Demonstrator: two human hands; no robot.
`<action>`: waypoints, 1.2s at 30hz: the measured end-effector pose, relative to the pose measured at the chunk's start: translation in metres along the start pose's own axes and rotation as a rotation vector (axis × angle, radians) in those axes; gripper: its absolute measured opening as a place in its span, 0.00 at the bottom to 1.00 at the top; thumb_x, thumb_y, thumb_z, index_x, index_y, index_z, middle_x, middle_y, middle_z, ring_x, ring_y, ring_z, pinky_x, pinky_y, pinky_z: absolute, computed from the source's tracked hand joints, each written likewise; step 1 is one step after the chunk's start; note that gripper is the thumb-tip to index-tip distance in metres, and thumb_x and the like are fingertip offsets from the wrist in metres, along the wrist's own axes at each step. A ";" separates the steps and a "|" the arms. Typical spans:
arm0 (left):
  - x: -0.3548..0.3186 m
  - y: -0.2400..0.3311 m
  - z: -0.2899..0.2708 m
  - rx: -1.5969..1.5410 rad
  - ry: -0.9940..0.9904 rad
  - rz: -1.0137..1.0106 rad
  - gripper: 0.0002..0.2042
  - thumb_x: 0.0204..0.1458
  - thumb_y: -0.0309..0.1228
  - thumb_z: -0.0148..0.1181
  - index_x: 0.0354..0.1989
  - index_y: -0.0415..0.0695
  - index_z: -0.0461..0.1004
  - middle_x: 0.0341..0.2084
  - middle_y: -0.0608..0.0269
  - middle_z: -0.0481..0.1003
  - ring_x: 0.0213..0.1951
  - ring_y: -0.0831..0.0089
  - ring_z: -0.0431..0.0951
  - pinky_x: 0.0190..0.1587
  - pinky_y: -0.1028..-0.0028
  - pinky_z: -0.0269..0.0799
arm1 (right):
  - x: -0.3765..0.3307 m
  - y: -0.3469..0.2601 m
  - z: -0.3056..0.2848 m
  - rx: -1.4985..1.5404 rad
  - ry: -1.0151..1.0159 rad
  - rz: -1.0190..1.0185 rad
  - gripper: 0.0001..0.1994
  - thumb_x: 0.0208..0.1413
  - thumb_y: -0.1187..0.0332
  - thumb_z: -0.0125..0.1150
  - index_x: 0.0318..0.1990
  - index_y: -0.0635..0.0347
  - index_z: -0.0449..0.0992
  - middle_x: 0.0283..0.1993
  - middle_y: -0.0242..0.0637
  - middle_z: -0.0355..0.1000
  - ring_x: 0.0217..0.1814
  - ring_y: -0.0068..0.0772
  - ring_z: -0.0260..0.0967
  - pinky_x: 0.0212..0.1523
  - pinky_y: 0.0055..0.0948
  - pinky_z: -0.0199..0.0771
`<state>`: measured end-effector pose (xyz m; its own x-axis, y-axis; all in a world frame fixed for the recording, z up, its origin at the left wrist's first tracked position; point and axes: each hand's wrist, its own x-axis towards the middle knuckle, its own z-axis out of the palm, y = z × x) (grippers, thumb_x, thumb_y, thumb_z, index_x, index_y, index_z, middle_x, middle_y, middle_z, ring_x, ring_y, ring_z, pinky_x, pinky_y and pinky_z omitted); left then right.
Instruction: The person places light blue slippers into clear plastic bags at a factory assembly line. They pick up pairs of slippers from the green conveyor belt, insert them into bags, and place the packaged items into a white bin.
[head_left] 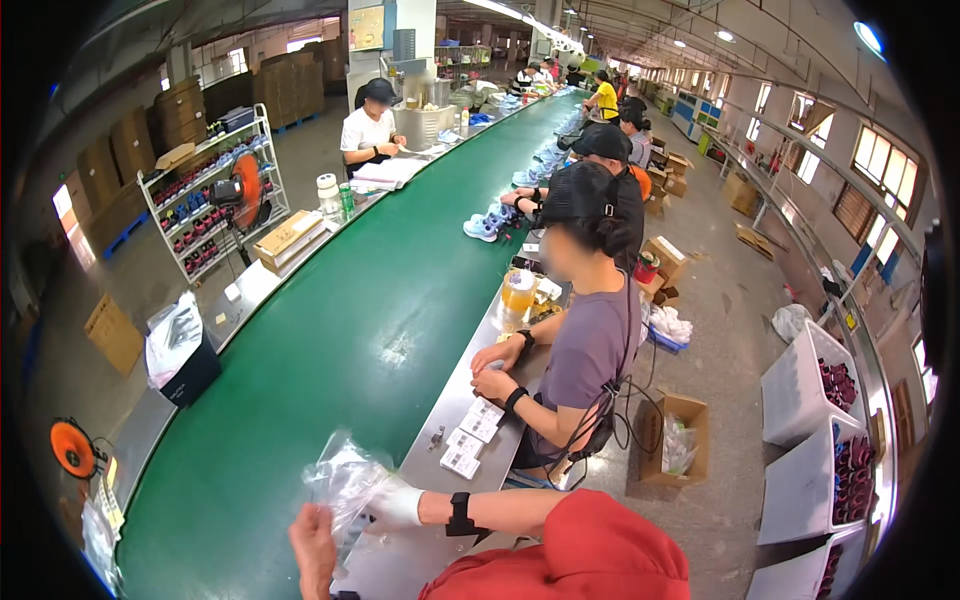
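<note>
My left hand (pixel 314 548) is bare and rises from the lower edge, its fingers closed on the lower side of a crumpled clear plastic bag (pixel 343 478). My right hand (pixel 396 504) wears a white glove and a black wrist strap, with a red sleeve behind it. It grips the same bag from the right. The bag hangs over the near end of the green conveyor belt (pixel 330 340), beside the steel side ledge (pixel 425 470).
Small white cards (pixel 471 438) lie on the ledge in front of a seated co-worker (pixel 590 350) whose hands rest there. Blue shoes (pixel 487 225) stand farther along the belt. An open cardboard box (pixel 675 440) and white bins (pixel 810 480) stand on the floor at right.
</note>
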<state>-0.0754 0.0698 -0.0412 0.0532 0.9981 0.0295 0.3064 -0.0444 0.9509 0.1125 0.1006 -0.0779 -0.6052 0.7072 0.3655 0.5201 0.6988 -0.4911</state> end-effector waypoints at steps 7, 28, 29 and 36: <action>-0.044 0.021 0.087 0.318 -0.210 0.263 0.04 0.50 0.26 0.56 0.29 0.39 0.70 0.21 0.64 0.72 0.25 0.78 0.69 0.27 0.72 0.65 | -0.013 0.034 0.106 0.499 -0.104 0.297 0.15 0.50 0.64 0.54 0.43 0.62 0.70 0.37 0.43 0.70 0.44 0.39 0.67 0.44 0.37 0.66; -0.009 -0.017 -0.045 -0.519 0.397 -0.325 0.04 0.56 0.35 0.51 0.32 0.52 0.65 0.18 0.77 0.63 0.11 0.88 0.59 0.08 0.84 0.48 | 0.057 0.005 0.147 0.401 -0.684 0.145 0.18 0.50 0.53 0.52 0.34 0.61 0.72 0.28 0.44 0.70 0.34 0.43 0.69 0.35 0.36 0.69; -0.012 -0.015 -0.050 -0.559 0.411 -0.381 0.05 0.56 0.36 0.51 0.32 0.52 0.65 0.19 0.77 0.64 0.12 0.88 0.60 0.09 0.84 0.49 | 0.042 0.009 0.143 0.568 -0.646 0.312 0.20 0.51 0.50 0.51 0.35 0.61 0.73 0.28 0.42 0.70 0.34 0.40 0.69 0.35 0.35 0.69; 0.008 -0.066 0.001 -0.347 0.308 -0.058 0.05 0.52 0.29 0.54 0.33 0.43 0.67 0.25 0.71 0.68 0.26 0.85 0.67 0.25 0.82 0.61 | 0.024 0.004 0.054 1.321 -0.400 0.552 0.23 0.55 0.45 0.51 0.44 0.56 0.71 0.37 0.32 0.70 0.35 0.24 0.67 0.34 0.25 0.68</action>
<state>-0.0943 0.0809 -0.1041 -0.2550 0.9669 0.0131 -0.0384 -0.0236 0.9990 0.0671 0.1141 -0.1141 -0.7539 0.6154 -0.2300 -0.0439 -0.3965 -0.9170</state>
